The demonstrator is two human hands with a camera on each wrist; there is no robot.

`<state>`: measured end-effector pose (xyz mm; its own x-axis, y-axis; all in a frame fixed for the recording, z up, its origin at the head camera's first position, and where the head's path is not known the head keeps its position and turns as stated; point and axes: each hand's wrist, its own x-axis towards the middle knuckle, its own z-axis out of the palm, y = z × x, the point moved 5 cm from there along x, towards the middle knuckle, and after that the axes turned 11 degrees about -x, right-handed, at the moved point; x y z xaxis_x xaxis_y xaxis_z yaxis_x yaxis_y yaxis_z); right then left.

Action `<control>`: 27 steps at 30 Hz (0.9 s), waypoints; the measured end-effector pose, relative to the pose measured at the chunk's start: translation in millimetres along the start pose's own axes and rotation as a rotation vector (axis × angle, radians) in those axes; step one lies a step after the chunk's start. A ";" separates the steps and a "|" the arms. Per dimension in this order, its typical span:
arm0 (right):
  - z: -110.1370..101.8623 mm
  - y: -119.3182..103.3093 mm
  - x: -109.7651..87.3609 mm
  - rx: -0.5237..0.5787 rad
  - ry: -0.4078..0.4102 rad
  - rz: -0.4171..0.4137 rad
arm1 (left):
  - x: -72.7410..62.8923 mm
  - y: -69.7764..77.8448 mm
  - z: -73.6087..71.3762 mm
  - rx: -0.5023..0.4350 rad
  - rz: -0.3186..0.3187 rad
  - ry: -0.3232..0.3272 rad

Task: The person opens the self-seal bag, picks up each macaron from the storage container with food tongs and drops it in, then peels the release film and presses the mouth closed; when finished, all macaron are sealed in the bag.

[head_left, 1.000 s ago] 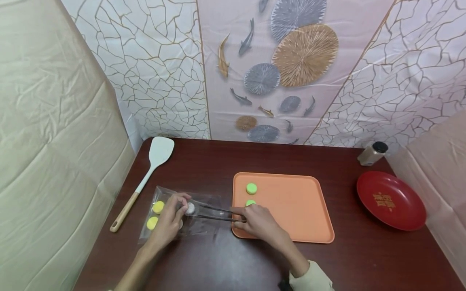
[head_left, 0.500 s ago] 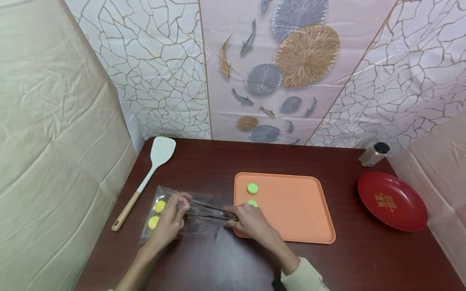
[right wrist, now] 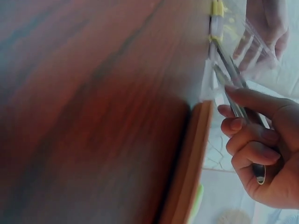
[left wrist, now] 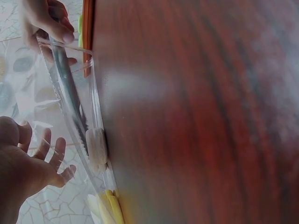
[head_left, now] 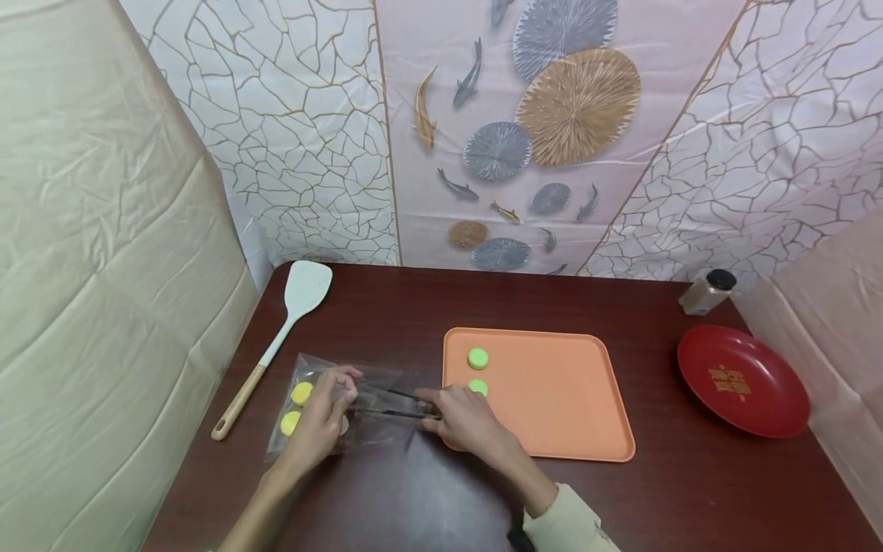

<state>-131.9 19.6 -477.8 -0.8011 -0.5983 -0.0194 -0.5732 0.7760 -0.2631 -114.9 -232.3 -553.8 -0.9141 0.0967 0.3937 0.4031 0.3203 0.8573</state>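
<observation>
A clear plastic bag [head_left: 379,441] lies on the table with two yellow macarons [head_left: 290,422] at its left end. My left hand [head_left: 320,402] is over the bag, thumb and index finger pinching its raised upper film while the other fingers spread. With my right hand [head_left: 469,422] I grip metal tongs [head_left: 396,414], which reach into the bag's mouth. Their tips lie close to a pale macaron [left wrist: 96,147] inside the bag. In the head view my left hand hides the tips. Two green macarons [head_left: 478,358] sit on the orange tray [head_left: 566,383], the nearer partly behind my right hand.
A white spatula [head_left: 286,330] with a wooden handle lies at the left. Toward the right edge are a red plate [head_left: 766,383] and a shaker with a black lid [head_left: 708,292]. Patterned cloth [head_left: 310,153] hangs behind the table.
My right hand has moved left, pushing the tongs deeper into the bag. The white macaron seen beside my left fingers earlier is now hidden in the head view. My left hand has barely moved.
</observation>
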 end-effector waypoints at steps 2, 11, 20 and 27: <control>-3.1 2.7 -3.3 0.002 0.007 0.001 | -1.8 -14.1 1.2 0.015 -0.039 0.001; -23.7 34.5 -33.8 0.021 0.011 -0.038 | -0.2 -14.3 2.0 -0.002 -0.068 -0.010; -35.3 83.8 -78.3 0.066 0.080 0.025 | 2.5 21.2 0.5 -0.050 0.023 0.007; -40.7 126.8 -112.9 0.066 0.095 0.143 | 3.0 26.0 2.8 -0.039 0.093 0.031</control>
<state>-121.2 193.6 -469.7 -0.8879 -0.4591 0.0294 -0.4426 0.8351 -0.3265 -107.2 -221.0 -531.3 -0.8713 0.0949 0.4816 0.4879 0.2746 0.8286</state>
